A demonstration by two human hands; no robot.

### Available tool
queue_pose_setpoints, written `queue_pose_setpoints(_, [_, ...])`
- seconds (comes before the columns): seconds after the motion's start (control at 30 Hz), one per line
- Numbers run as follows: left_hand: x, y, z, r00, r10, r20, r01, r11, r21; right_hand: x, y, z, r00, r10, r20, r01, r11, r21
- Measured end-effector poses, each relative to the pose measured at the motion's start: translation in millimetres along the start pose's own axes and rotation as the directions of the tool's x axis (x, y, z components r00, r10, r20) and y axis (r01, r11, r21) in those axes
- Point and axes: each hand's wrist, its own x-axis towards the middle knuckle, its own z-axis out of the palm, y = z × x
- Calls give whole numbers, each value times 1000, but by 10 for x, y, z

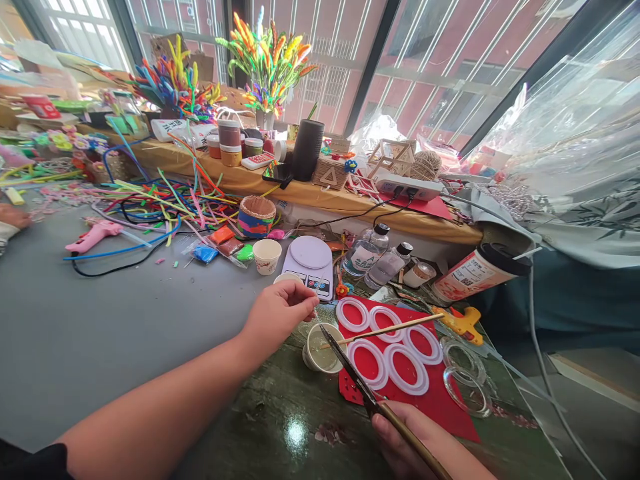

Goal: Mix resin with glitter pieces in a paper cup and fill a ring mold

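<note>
My left hand (295, 303) is pinched above a paper cup (323, 353); a thin clear strand seems to hang from its fingertips, too fine to make out well. Wrapped round the handle of a dark, long-bladed tool, perhaps scissors (357, 383), is my right hand (407, 433). The tool's tip points at the cup's mouth. A wooden stick (395, 327) leans in the cup and reaches out to the right. Several white oval ring molds (367, 363) lie on a red sheet (453, 407) beside the cup.
Behind the cup stand a scale (309, 260), another paper cup (267, 257) and clear bottles (367, 250). A yellow glue gun (463, 325) and clear rings (467, 390) lie right. A pink glue gun (95, 237) lies left; another person's hand (13, 217) shows at the left edge.
</note>
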Motion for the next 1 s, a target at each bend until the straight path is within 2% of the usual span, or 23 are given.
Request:
queue_pose_setpoints(0.23, [7, -8, 4, 1000, -9, 0, 9, 1000, -11, 33, -6, 16, 999, -33, 9, 33, 999, 2])
queue_pose_setpoints(0.57, [7, 2, 3, 1000, -20, -3, 20, 1000, -10, 29, -34, 78, 1000, -17, -5, 17, 1000, -13])
queue_pose_setpoints(0.83, [7, -9, 13, 1000, -27, -8, 27, 1000, -7, 173, 139, -26, 997, -39, -62, 35, 997, -62])
queue_pose_setpoints(1.0, [-5, 1, 9, 999, -36, -12, 36, 999, 8, 159, 181, -60, 996, -46, -79, 36, 992, -124])
